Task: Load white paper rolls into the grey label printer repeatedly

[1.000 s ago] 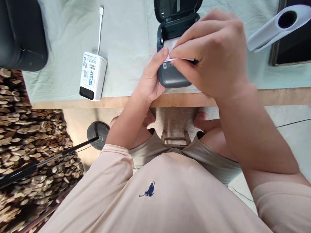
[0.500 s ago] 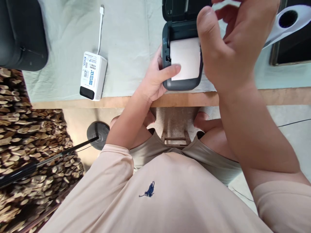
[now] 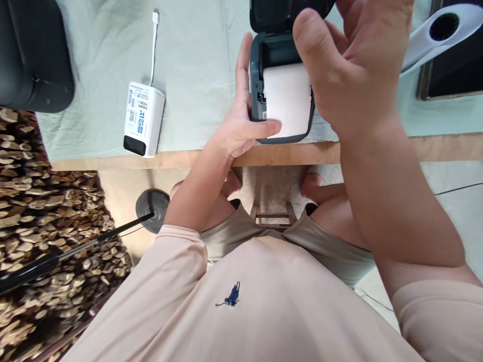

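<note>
A small dark grey printer (image 3: 264,49) sits near the table's front edge with its black lid (image 3: 273,15) swung up. White paper (image 3: 287,98) lies inside, its loose end drawn over the front part. My left hand (image 3: 241,118) holds the printer from the left; its thumb presses on the paper and one finger stretches along the side. My right hand (image 3: 356,75) is at the right edge of the lid, thumb toward me and fingers curled behind it. Its fingertips are partly hidden, and the hand covers the printer's upper right corner.
A white power bank (image 3: 144,119) with a short cable lies to the left on the cloth-covered table (image 3: 196,75). A black case (image 3: 37,55) stands at the far left. A white handheld device (image 3: 441,35) overlaps a dark tablet-like slab (image 3: 453,75) at the right.
The paper's end has come further toward me, over the printer's front. My left index finger has straightened along the side. My right hand has shifted left, nearer the lid.
</note>
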Demonstrator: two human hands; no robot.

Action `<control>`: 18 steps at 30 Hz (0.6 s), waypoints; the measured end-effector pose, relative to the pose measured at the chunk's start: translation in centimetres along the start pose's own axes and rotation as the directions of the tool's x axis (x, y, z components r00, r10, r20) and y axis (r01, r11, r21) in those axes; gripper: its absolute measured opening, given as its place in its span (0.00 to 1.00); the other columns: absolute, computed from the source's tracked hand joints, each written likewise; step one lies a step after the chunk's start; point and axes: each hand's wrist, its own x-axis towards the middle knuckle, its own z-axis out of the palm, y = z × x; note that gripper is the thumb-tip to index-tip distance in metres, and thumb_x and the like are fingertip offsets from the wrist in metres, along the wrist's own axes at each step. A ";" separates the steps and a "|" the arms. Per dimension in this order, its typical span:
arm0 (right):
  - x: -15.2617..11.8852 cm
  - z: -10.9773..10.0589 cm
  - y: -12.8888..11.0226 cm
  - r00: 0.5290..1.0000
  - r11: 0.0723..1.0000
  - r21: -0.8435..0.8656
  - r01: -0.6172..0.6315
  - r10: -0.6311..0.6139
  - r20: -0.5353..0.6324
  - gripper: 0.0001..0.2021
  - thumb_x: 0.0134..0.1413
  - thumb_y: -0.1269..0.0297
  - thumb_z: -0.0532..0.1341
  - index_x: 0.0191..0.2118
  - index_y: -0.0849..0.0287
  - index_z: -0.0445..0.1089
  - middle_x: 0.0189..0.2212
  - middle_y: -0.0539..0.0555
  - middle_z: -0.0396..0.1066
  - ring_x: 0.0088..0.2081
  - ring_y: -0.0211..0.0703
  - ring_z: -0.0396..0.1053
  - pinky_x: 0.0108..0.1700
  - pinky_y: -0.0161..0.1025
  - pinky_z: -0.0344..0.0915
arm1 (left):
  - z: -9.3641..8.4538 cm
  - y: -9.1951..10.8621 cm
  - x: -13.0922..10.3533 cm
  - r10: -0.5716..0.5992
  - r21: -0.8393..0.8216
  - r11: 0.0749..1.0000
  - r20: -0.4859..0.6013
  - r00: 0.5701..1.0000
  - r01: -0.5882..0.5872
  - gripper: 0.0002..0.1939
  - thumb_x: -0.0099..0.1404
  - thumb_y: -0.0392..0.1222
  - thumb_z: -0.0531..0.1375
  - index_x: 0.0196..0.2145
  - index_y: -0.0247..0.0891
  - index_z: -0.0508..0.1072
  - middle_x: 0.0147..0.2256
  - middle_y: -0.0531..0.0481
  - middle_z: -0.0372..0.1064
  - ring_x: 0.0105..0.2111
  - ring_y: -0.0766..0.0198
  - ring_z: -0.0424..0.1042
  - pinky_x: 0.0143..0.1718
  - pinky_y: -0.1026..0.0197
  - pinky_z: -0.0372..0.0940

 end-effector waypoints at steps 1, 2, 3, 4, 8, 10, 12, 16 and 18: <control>0.0 0.1 0.2 0.998 0.999 0.028 0.039 -0.038 -0.051 0.19 0.60 0.60 0.58 0.55 0.59 0.69 0.56 0.49 0.63 0.66 0.34 0.58 0.64 0.30 0.60 | 0.0 0.0 0.0 -0.004 -0.004 1.000 -0.006 1.000 0.004 0.62 0.49 0.22 0.69 0.69 0.72 0.48 0.61 0.62 0.71 0.61 0.56 0.74 0.48 0.59 0.79; 0.1 0.2 0.4 0.990 0.994 0.053 0.094 -0.087 -0.114 0.19 0.60 0.63 0.58 0.55 0.63 0.69 0.55 0.52 0.64 0.64 0.34 0.59 0.64 0.29 0.61 | 0.0 0.0 0.0 -0.005 -0.009 1.000 -0.011 1.000 0.005 0.62 0.49 0.21 0.69 0.68 0.72 0.48 0.61 0.62 0.71 0.61 0.56 0.74 0.49 0.59 0.79; 0.1 0.2 0.6 0.977 0.987 0.059 0.150 -0.139 -0.160 0.18 0.60 0.65 0.58 0.54 0.66 0.69 0.53 0.55 0.64 0.61 0.33 0.62 0.63 0.29 0.62 | 0.0 -0.1 0.1 -0.004 -0.016 1.000 -0.016 1.000 0.004 0.62 0.49 0.20 0.68 0.68 0.72 0.49 0.62 0.63 0.70 0.62 0.56 0.73 0.49 0.60 0.79; 0.1 0.1 0.7 0.967 0.979 0.047 0.196 -0.185 -0.176 0.18 0.61 0.65 0.58 0.53 0.69 0.70 0.52 0.57 0.64 0.58 0.33 0.64 0.63 0.31 0.64 | -0.1 -0.2 0.1 -0.001 -0.025 1.000 -0.020 1.000 0.001 0.62 0.49 0.19 0.68 0.68 0.72 0.50 0.62 0.63 0.69 0.62 0.56 0.72 0.50 0.60 0.79; -0.1 -0.6 0.8 0.970 0.967 -0.084 0.240 -0.241 0.001 0.19 0.63 0.57 0.56 0.50 0.65 0.73 0.48 0.55 0.67 0.54 0.35 0.64 0.64 0.36 0.62 | -0.2 -0.7 0.6 0.025 -0.097 0.995 -0.011 1.000 -0.026 0.58 0.53 0.16 0.62 0.69 0.68 0.50 0.62 0.64 0.69 0.64 0.55 0.69 0.56 0.57 0.76; -0.2 -0.8 0.6 0.969 0.966 -0.077 0.248 -0.246 0.037 0.14 0.58 0.64 0.57 0.46 0.64 0.74 0.44 0.52 0.67 0.53 0.33 0.63 0.62 0.35 0.62 | 0.1 -0.8 0.8 0.017 -0.127 0.992 -0.019 1.000 -0.019 0.58 0.56 0.15 0.58 0.70 0.67 0.46 0.62 0.65 0.70 0.66 0.55 0.66 0.58 0.55 0.75; -0.4 -0.8 0.5 0.972 0.972 -0.053 0.229 -0.225 0.073 0.14 0.51 0.71 0.58 0.44 0.63 0.73 0.43 0.50 0.66 0.53 0.32 0.63 0.61 0.34 0.62 | 0.7 -0.6 0.8 -0.006 -0.142 0.990 -0.065 0.998 -0.003 0.59 0.56 0.13 0.54 0.71 0.66 0.42 0.61 0.64 0.71 0.66 0.55 0.65 0.60 0.54 0.73; -0.7 -0.4 0.8 0.977 0.986 0.013 0.164 -0.164 0.137 0.08 0.53 0.67 0.58 0.38 0.64 0.69 0.43 0.52 0.66 0.55 0.32 0.64 0.65 0.35 0.61 | 2.1 0.0 0.5 -0.015 -0.167 0.986 -0.122 0.992 -0.006 0.59 0.56 0.12 0.51 0.72 0.64 0.40 0.59 0.61 0.73 0.66 0.55 0.65 0.62 0.54 0.72; -0.8 -0.2 1.0 0.982 0.990 0.048 0.133 -0.138 0.131 0.10 0.56 0.65 0.57 0.43 0.62 0.67 0.48 0.52 0.66 0.55 0.31 0.63 0.66 0.35 0.61 | 2.6 0.3 0.2 -0.004 -0.177 0.984 -0.121 0.993 -0.018 0.58 0.57 0.12 0.51 0.72 0.63 0.40 0.59 0.60 0.74 0.65 0.55 0.65 0.61 0.54 0.72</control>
